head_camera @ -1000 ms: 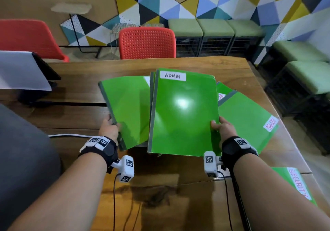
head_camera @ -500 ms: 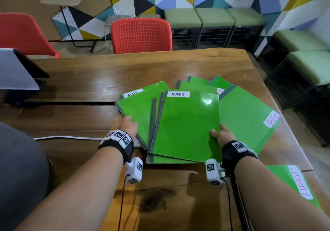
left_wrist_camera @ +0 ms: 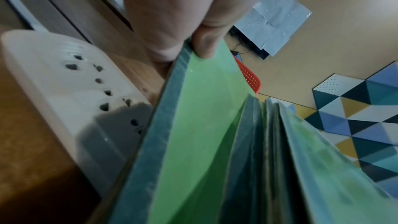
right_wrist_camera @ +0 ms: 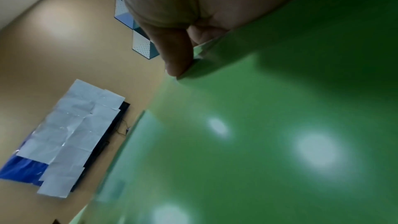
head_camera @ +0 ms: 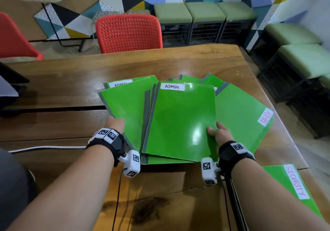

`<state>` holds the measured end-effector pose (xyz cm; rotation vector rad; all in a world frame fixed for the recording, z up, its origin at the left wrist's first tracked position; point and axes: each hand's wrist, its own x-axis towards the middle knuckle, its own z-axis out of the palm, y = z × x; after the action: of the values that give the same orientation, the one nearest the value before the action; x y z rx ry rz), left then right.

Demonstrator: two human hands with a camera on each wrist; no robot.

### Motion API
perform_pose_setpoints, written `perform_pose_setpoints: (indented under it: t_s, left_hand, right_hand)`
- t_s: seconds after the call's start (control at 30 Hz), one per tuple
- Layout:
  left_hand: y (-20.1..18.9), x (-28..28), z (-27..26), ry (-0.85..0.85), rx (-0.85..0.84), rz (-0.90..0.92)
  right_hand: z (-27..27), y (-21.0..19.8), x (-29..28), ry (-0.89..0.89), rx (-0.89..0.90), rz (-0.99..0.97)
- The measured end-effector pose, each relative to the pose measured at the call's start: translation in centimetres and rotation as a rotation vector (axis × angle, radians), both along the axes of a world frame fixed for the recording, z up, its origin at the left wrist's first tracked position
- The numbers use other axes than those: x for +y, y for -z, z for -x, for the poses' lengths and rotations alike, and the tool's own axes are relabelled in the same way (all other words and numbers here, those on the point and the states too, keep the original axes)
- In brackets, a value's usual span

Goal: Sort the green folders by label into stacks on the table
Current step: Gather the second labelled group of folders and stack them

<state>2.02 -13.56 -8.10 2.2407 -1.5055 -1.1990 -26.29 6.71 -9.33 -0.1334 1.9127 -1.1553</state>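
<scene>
Several glossy green folders lie fanned over the wooden table (head_camera: 71,91). The top folder (head_camera: 180,122) carries a white ADMIN label. My right hand (head_camera: 217,134) pinches its right edge, thumb (right_wrist_camera: 174,55) on top of the cover (right_wrist_camera: 280,125). My left hand (head_camera: 114,123) grips the grey spine edge of the left folder (head_camera: 128,109), thumb (left_wrist_camera: 206,43) over that folder (left_wrist_camera: 204,125). Behind it another ADMIN folder (head_camera: 125,81) peeks out. To the right lies a folder with a red ADMIN label (head_camera: 241,116).
A SECURITY folder (head_camera: 292,189) lies at the near right table edge. A white power strip (left_wrist_camera: 71,101) sits by my left hand, its cable (head_camera: 46,147) running left. Red chairs (head_camera: 128,32) and green stools (head_camera: 205,13) stand beyond the table. A dark device (head_camera: 9,82) sits at far left.
A second ago both hands held the folders raised and tilted; they have come down low over the pile. The view has tilted down and closer.
</scene>
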Motion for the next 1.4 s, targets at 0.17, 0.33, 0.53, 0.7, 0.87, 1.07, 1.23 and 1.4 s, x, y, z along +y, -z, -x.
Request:
perform_pose_setpoints:
  t_s: [0.17, 0.33, 0.53, 0.7, 0.87, 1.07, 1.23, 1.4]
  left_hand:
    - [-3.3, 3.0, -1.1, -0.04, 0.089, 0.083]
    - [-5.5, 6.1, -4.7, -0.107, 0.151, 0.218]
    - [-6.8, 9.0, -8.1, -0.157, 0.324, 0.386]
    - [-9.7, 12.9, -7.9, -0.197, 0.667, 0.29]
    - [-11.1, 16.3, -6.2, 0.027, 0.759, 0.28]
    - [-10.6, 18.7, -5.8, 0.14, 0.84, 0.32]
    - [-9.4, 20.2, -5.2, 0.137, 0.895, 0.298]
    - [-7.2, 20.5, -4.9, 0.143, 0.72, 0.302]
  right_hand:
    - [-1.2, -3.7, 0.1, -0.026, -0.031, 0.105]
    - [-4.2, -6.7, 1.7, -0.13, 0.002, 0.165]
    - [-7.2, -8.0, 5.0, -0.227, 0.086, 0.198]
    - [-9.1, -9.2, 6.6, -0.232, 0.103, 0.278]
    - [-10.3, -9.6, 7.5, -0.274, 0.204, 0.299]
    - [-9.4, -9.1, 8.9, -0.057, 0.103, 0.528]
    - [-9.7, -9.9, 10.1, -0.091, 0.076, 0.501]
    - [-9.5, -8.4, 10.1, -0.222, 0.218, 0.341]
